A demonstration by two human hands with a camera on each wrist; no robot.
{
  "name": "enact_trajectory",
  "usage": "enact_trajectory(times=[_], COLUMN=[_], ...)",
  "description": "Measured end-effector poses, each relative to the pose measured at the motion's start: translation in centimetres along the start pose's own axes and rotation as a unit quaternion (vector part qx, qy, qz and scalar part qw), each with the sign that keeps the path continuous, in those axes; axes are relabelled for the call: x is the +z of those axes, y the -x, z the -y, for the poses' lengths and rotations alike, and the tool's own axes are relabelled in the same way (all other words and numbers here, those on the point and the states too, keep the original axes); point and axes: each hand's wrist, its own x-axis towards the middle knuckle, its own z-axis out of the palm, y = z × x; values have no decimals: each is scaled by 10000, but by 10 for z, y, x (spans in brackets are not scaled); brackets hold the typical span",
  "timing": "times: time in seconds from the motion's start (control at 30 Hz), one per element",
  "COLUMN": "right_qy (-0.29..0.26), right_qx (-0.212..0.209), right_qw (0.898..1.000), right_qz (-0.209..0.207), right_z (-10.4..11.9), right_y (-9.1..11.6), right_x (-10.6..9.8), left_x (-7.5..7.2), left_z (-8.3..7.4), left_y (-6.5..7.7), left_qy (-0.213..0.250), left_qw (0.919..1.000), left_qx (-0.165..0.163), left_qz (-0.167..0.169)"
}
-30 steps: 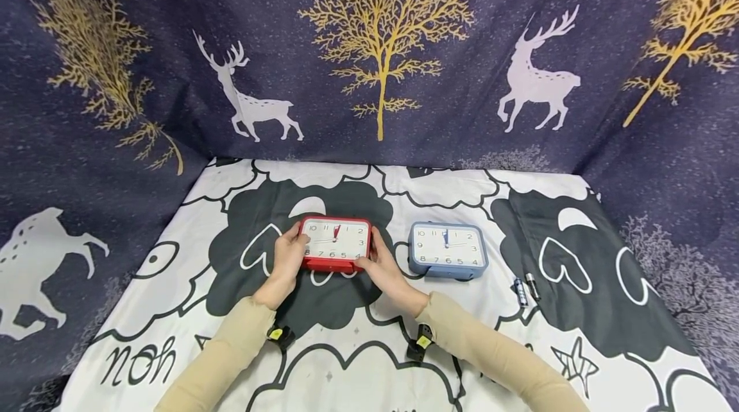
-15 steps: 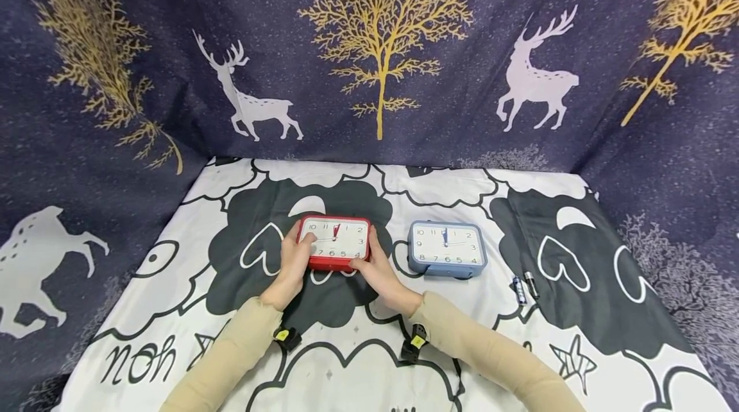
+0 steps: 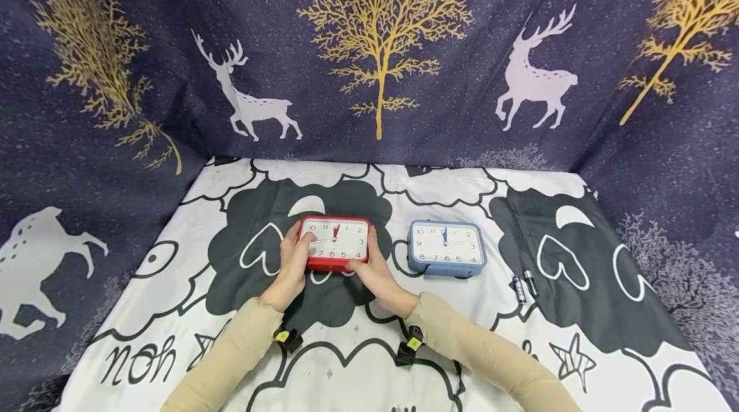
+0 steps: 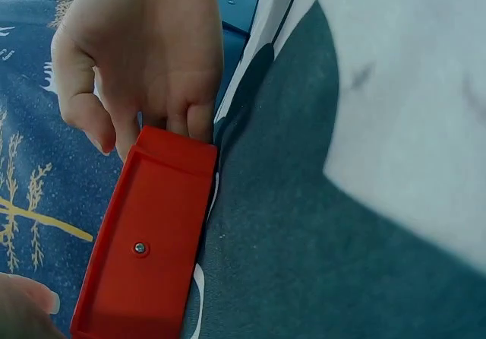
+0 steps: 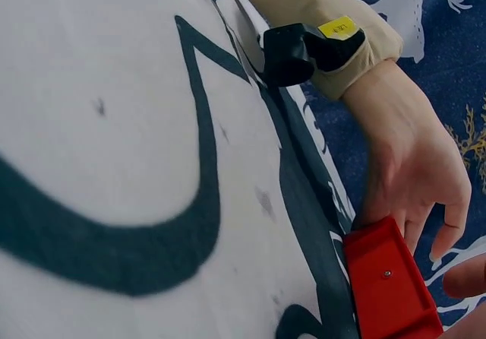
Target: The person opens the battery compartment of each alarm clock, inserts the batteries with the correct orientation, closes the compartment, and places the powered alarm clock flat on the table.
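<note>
A red alarm clock [image 3: 340, 245] with a white face lies tilted back on the cloth, dial towards me. My left hand [image 3: 293, 266] grips its left side, the thumb lying over the dial's left part. On the opposite side my right hand [image 3: 376, 271] holds the clock, thumb at the lower right corner. In the left wrist view, the bottom of the red clock [image 4: 144, 232] shows a small screw, with my right hand [image 4: 156, 50] beyond it. From the right wrist, my left hand [image 5: 414, 164] appears at the clock's far end. The fingers behind the clock are hidden.
A blue alarm clock [image 3: 447, 251] rests just right of the red one. Two small batteries [image 3: 518, 289] lie farther right. The patterned cloth [image 3: 329, 380] covers the table, and a dark curtain with deer and trees [image 3: 340, 78] hangs behind.
My left thumb has slid farther onto the dial, and my left wrist has shifted slightly right. The right hand has moved a little left along the clock's lower corner. The clock has barely moved.
</note>
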Motion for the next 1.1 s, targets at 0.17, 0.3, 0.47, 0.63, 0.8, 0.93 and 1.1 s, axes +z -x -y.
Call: enact_trajectory(times=[0.17, 0.3, 0.47, 0.63, 0.8, 0.93, 1.1], right_qy=[117, 146, 124, 92, 140, 222, 304], right_qx=[10, -73, -130, -111, -229, -204, -163], right_qw=[9999, 9998, 9997, 9999, 9996, 9995, 9994], right_qz=[18, 90, 140, 93, 38, 72, 86], right_z=[0, 1, 4, 8, 14, 16, 20], right_y=[3, 2, 3, 6, 6, 7, 8], right_x=[0, 1, 3, 4, 3, 3, 0], left_x=[1, 1, 1, 0, 0, -1, -1], left_z=[-2, -6, -12, -13, -16, -19, -23], left_y=[3, 5, 8, 10, 11, 12, 14], left_qy=[-46, -124, -157, -120, -105, -84, -10], left_qw=[9999, 9995, 9993, 9995, 9993, 9994, 9993], left_qx=[-11, -5, 59, 95, 171, 169, 70], left_qz=[-149, -282, -341, -286, -306, -307, -355])
